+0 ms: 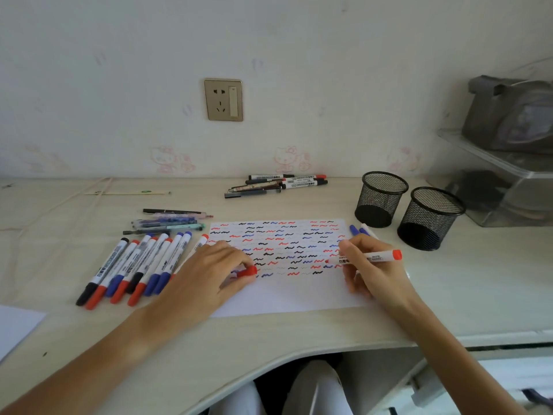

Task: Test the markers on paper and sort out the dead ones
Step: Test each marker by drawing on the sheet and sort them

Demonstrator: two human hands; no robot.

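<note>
A white paper sheet [287,298] covered with red, blue and black squiggles lies in the middle of the desk. My right hand [368,268] grips an uncapped red marker [374,258] lying almost flat, tip pointing left over the paper's right side. My left hand [206,274] rests on the paper's left part and pinches the red cap [247,271]. A row of several capped markers [134,268] lies left of the paper. Two blue-capped markers [360,230] lie by the paper's right edge, partly hidden by my right hand.
Two empty black mesh cups [381,199] [431,218] stand at the right. A pile of pens and markers [275,184] lies by the wall, more pens [170,221] above the marker row. A clear organiser [508,187] sits far right. Another sheet [15,327] lies at the left edge.
</note>
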